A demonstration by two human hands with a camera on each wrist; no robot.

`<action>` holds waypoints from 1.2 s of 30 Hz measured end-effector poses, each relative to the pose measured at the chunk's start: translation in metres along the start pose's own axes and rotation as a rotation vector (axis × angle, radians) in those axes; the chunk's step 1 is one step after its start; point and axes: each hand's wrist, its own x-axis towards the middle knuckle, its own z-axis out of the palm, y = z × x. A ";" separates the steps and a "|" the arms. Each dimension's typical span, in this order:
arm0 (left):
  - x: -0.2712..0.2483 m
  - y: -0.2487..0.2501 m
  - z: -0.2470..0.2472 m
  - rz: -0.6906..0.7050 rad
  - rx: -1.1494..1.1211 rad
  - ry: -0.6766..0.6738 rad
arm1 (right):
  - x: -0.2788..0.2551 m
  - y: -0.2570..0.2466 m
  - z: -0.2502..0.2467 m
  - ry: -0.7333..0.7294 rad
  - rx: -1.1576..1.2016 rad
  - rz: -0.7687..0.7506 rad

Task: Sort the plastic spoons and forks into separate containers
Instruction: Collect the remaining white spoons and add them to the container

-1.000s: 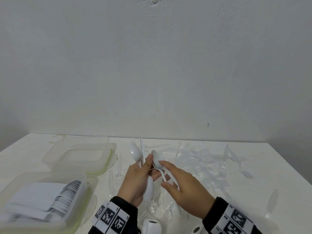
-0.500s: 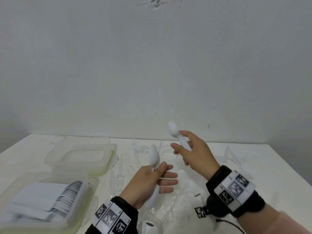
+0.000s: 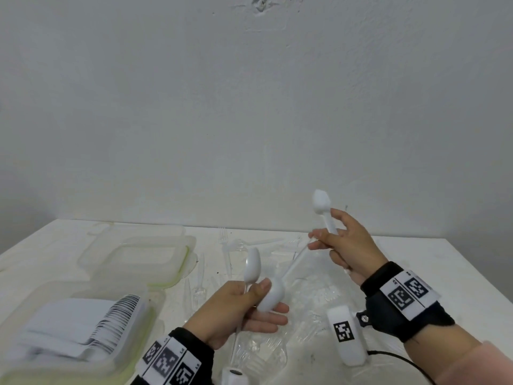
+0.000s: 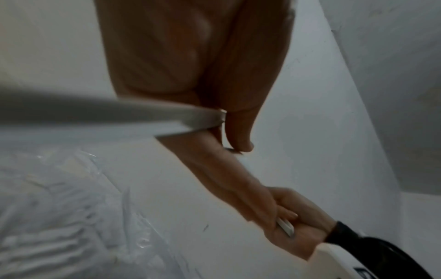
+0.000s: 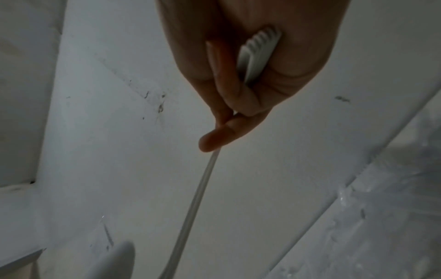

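My left hand point(image 3: 258, 294) pinches a white plastic spoon point(image 3: 252, 266) upright under its thumb. A second white spoon point(image 3: 273, 297) lies with its bowl on the left fingers, and its thin handle point(image 5: 190, 203) runs up to the right fingertips point(image 3: 313, 241). My right hand point(image 3: 331, 237), raised to the right, grips a stack of white spoons point(image 3: 321, 202); their handle ends point(image 5: 260, 51) sit in its palm. The near left container point(image 3: 83, 368) holds rows of stacked white spoons point(image 3: 83, 326). Behind it stands a clear container point(image 3: 138, 254) with nothing visible inside.
Clear plastic forks point(image 3: 319, 295) lie heaped on the white table point(image 3: 444, 273) between and under my hands, with more forks point(image 3: 225, 245) toward the wall. A wrist camera unit point(image 3: 345, 334) and its cable hang below my right wrist. A grey wall closes off the back.
My hands, together a second ago, have parted. The right hand rose up and to the right with its spoon stack, and one spoon now stretches between the hands.
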 end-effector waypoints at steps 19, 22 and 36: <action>0.007 0.013 -0.030 0.183 0.050 0.404 | -0.020 0.037 -0.034 -0.310 -0.688 -0.134; 0.008 0.016 -0.036 0.158 0.288 0.384 | -0.016 0.022 -0.031 -0.327 -0.935 -0.283; 0.013 0.012 -0.019 0.061 0.204 0.224 | -0.030 0.023 0.005 -0.724 -0.830 -0.158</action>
